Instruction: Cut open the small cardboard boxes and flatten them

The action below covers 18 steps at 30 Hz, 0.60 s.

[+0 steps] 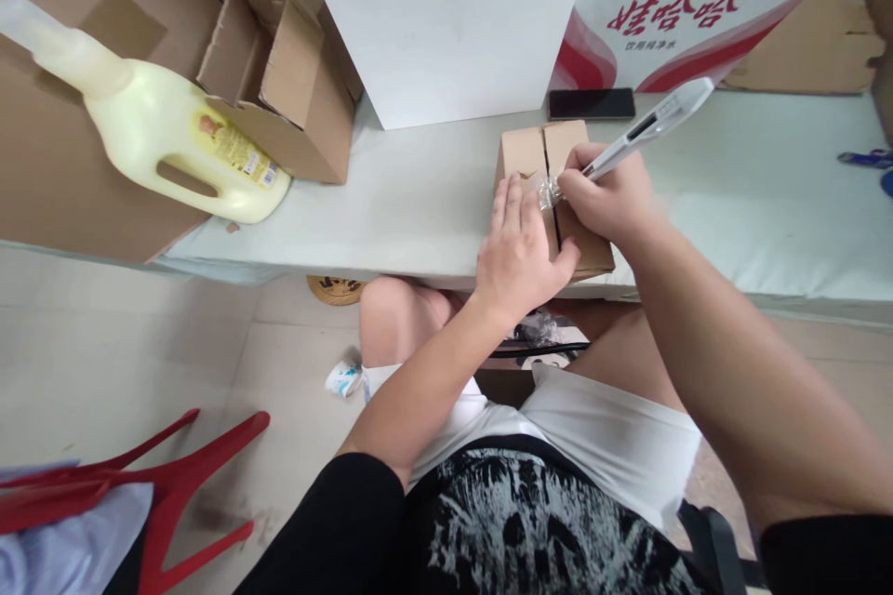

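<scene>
Head view: R hand (610, 195) gripped a white pen-like tool (646, 132), tip hidden behind the fingers, exact type unclear. L hand (520, 251) lay flat, thumb out, gripping nothing, on a small carton (522, 149), covering part of its top. Carton sat on the bench (411, 204), nr the front edge. Clear plastic (548, 193) btwn hands: blurry. Red seat (167, 483) cut off by frame.

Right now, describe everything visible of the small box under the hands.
The box looks like brown cardboard and sits near the table's front edge. Two top flaps meet at a dark gap, partly under clear film. The left hand lies on the left flap; the right hand, holding a white pen-like tool, is over the right.
</scene>
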Tool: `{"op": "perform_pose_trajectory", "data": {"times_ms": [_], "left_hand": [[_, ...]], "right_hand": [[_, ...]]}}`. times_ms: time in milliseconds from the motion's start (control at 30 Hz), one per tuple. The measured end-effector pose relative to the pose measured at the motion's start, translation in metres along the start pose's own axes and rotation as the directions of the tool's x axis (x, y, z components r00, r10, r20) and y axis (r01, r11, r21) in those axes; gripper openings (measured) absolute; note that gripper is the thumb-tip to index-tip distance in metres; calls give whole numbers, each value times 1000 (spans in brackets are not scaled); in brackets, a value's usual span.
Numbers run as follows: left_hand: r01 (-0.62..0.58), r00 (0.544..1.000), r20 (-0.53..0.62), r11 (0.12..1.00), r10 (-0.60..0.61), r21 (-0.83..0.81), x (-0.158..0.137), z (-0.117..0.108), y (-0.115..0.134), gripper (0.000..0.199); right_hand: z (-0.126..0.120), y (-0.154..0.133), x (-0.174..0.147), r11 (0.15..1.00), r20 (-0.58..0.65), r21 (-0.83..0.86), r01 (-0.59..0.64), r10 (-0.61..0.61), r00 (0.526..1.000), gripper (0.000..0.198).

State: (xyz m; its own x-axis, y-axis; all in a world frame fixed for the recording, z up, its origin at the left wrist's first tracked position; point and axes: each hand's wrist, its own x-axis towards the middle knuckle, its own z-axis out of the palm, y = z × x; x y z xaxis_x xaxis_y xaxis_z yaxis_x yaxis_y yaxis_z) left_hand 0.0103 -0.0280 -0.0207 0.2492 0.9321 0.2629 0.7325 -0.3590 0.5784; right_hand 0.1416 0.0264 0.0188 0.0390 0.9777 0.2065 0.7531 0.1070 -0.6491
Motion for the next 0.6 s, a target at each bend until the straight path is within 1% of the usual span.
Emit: {"op": "perform_pose_trajectory", "data": {"times_ms": [233,400,600], "left_hand": [[2,1000,-1,1000,-2,-3,0,1,0,68],[6,1000,11,1000,-6,5,1,-1,0,68],[16,999,33,999,-17,30,1,-2,1,69]], "right_hand": [[1,4,1,1000,9,-6,5,-5,1000,20],[0,0,0,1000,12,-18,-22,23,1000,23],[-3,-1,-1,995,15,91,-50,49,999,26]]}}
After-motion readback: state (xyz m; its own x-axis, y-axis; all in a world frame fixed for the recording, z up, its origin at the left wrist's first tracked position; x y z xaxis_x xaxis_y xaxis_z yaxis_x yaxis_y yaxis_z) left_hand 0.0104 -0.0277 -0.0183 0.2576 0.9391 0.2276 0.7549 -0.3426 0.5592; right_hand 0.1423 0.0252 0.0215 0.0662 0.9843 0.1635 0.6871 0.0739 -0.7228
